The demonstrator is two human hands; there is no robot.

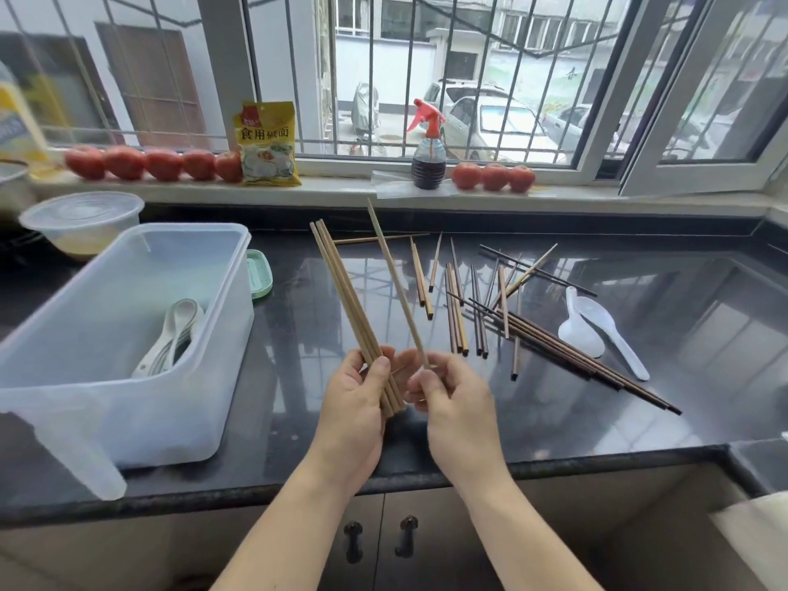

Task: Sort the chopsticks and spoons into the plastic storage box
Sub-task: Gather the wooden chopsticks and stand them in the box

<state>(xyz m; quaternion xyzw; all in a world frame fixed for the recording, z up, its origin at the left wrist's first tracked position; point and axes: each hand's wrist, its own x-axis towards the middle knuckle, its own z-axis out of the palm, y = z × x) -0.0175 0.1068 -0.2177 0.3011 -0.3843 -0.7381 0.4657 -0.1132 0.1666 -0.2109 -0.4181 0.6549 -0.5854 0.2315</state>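
Note:
My left hand [356,403] grips a bundle of light wooden chopsticks [343,292] that points up and away over the counter. My right hand [452,398] pinches the lower end of a single light chopstick [394,279], held just right of the bundle. The clear plastic storage box [128,403] stands at the left with several white spoons [172,339] inside. Several loose chopsticks [503,317], light and dark, lie scattered on the black counter to the right. Two white spoons [597,330] lie beyond them at the right.
A lidded round plastic tub [83,219] and a green lid [259,275] sit behind the box. On the sill stand tomatoes [145,164], a yellow packet [266,142] and a spray bottle [428,147]. The counter's front edge [426,479] runs just below my wrists.

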